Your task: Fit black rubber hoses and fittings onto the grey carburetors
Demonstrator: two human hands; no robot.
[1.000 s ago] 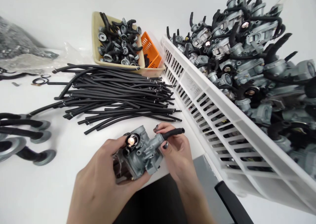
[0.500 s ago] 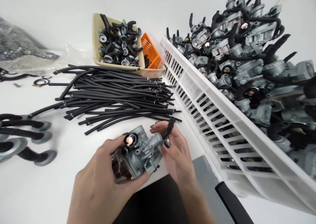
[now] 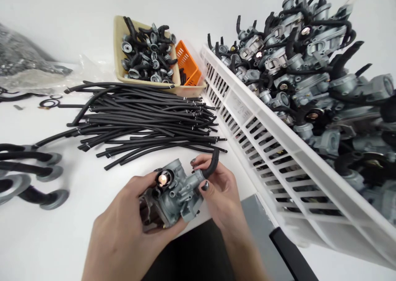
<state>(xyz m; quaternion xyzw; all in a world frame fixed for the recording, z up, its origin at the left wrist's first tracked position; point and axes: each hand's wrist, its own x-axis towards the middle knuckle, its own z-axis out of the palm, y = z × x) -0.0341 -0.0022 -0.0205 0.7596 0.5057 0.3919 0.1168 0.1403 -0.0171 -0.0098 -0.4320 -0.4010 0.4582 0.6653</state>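
Note:
A grey metal carburetor (image 3: 173,198) is held over the front edge of the table, tilted to the right. Wrapped round its left end, my left hand (image 3: 130,219) has its thumb below and a finger on top, close to a black ring with a shiny copper-coloured centre (image 3: 163,178). On the carburetor's right end sits a round metal cap (image 3: 197,178) with a bent black rubber boot (image 3: 212,165). My right hand (image 3: 222,190) closes on this cap, thumb in front and fingers behind; part of the grip is hidden.
Behind the hands lies a pile of black rubber hoses (image 3: 148,116). Farther back stand a cream bin (image 3: 119,50) of capped boots and an orange basket (image 3: 188,62). A white crate (image 3: 247,112) heaped with carburetors borders the right. More capped boots (image 3: 46,169) lie at left.
The right thumb and fingers have shifted slightly around the cap, and the rubber boot has turned a little. The left hand keeps its hold on the carburetor. The view has moved slightly.

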